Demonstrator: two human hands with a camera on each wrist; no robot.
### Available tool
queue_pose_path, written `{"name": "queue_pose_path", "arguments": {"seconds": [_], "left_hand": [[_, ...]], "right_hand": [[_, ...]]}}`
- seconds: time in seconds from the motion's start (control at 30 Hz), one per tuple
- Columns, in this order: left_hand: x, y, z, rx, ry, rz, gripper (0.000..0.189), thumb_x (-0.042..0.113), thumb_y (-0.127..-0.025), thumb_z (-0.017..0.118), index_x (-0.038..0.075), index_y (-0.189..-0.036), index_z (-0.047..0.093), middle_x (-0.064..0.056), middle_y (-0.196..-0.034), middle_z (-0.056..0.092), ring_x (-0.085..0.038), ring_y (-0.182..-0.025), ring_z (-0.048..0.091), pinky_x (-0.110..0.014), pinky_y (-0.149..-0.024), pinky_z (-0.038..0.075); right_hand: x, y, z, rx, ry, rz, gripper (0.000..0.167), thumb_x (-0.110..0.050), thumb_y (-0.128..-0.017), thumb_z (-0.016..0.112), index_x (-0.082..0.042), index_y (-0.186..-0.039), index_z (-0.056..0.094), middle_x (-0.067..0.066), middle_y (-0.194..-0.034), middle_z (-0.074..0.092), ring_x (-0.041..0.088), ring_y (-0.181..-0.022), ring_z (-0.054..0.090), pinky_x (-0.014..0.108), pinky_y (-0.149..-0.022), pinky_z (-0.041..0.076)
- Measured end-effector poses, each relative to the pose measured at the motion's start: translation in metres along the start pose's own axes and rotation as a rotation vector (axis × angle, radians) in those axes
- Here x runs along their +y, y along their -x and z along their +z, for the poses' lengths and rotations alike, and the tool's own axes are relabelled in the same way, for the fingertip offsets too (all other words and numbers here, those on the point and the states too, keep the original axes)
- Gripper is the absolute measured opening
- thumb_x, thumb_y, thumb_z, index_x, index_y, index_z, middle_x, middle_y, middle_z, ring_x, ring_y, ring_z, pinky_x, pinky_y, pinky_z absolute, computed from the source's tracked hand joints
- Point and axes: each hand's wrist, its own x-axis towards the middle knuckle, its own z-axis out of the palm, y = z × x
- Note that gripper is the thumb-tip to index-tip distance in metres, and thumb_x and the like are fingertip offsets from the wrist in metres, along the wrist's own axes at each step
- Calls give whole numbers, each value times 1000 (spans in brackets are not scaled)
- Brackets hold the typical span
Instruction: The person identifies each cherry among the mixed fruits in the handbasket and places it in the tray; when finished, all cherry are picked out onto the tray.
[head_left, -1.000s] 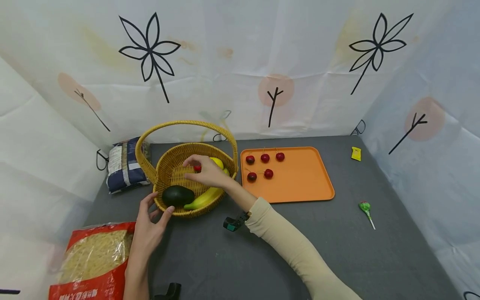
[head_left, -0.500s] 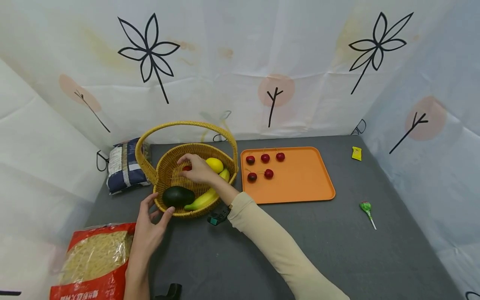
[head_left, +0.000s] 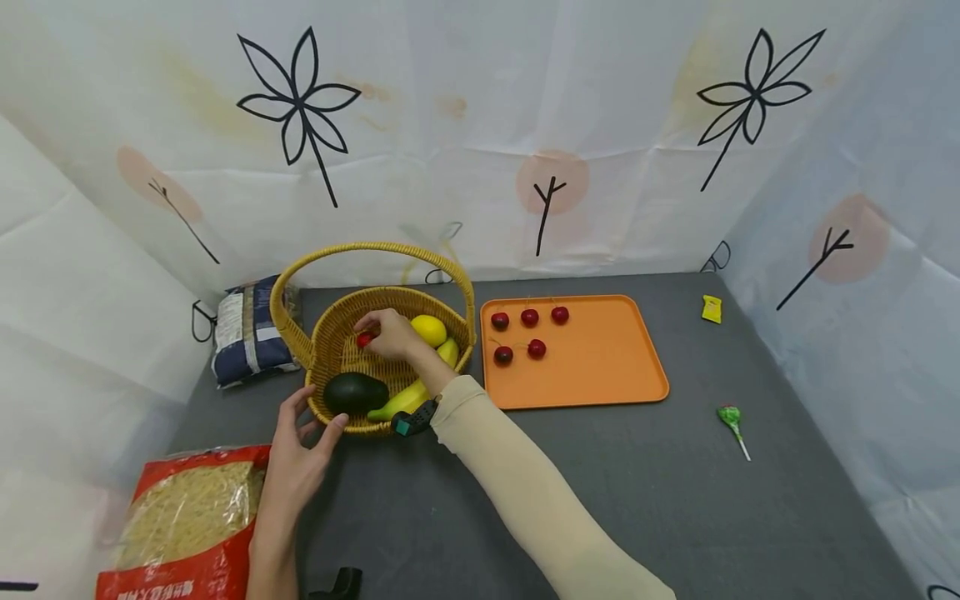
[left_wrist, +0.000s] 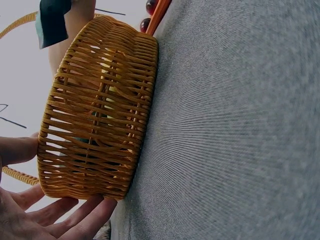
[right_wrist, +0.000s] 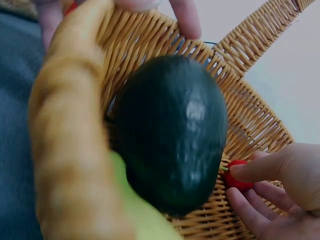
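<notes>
In the head view, a yellow wicker basket (head_left: 348, 312) with a tall handle holds a dark green avocado (head_left: 356, 392), a banana (head_left: 401, 402) and a yellow lemon (head_left: 429, 330). My right hand (head_left: 395, 335) is inside it, pinching a small red fruit (head_left: 364, 339) between thumb and fingers. The right wrist view shows a green stem on this red fruit (right_wrist: 238, 175), beside the avocado (right_wrist: 172, 135); its exact kind is unclear. My left hand (head_left: 298, 458) holds the basket's near-left side. In the left wrist view its fingers (left_wrist: 75, 220) touch the woven wall.
Right of the basket lies an orange tray (head_left: 600, 358) with several dark red cherries (head_left: 529, 317). A red pasta bag (head_left: 191, 517) lies at the front left, a blue bag (head_left: 255, 329) behind the basket. A yellow packet (head_left: 712, 308) and a green lollipop (head_left: 731, 417) lie farther right.
My right hand has moved left and deeper into the basket and now pinches the red fruit, which has shifted left with it. More of the lemon shows. The left hand has stayed put.
</notes>
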Motion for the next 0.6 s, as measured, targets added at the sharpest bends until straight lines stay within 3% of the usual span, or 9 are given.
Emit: {"name": "queue_pose_path", "arguments": {"seconds": [0.1,0.4,0.6], "left_hand": [[-1,0,0,4,6,10,82,32,-107,70,7,-169,23,-29,-176,26,-51,-155,40,-70,-127,35],[-2,0,0,11,13,28,81,31,-107,70,6,-169,24,-30,-175,28,-51,-155,39,-71,-127,35],[-2,0,-1,3,14,7,82,31,-107,71,7,-170,23,-29,-175,27,-51,-154,41,-70,-127,35]], "right_hand": [[1,-1,3,10,-1,10,36,0,-101,71,-5,-137,72,14,-138,73,28,-121,69,24,-88,55],[-2,-2,10,51,103,30,33,-3,-99,77,-8,-131,76,9,-132,78,24,-121,71,28,-101,58],[-5,3,6,52,72,-21,30,-10,-99,79,-7,-129,75,11,-128,77,24,-115,72,24,-91,59]]}}
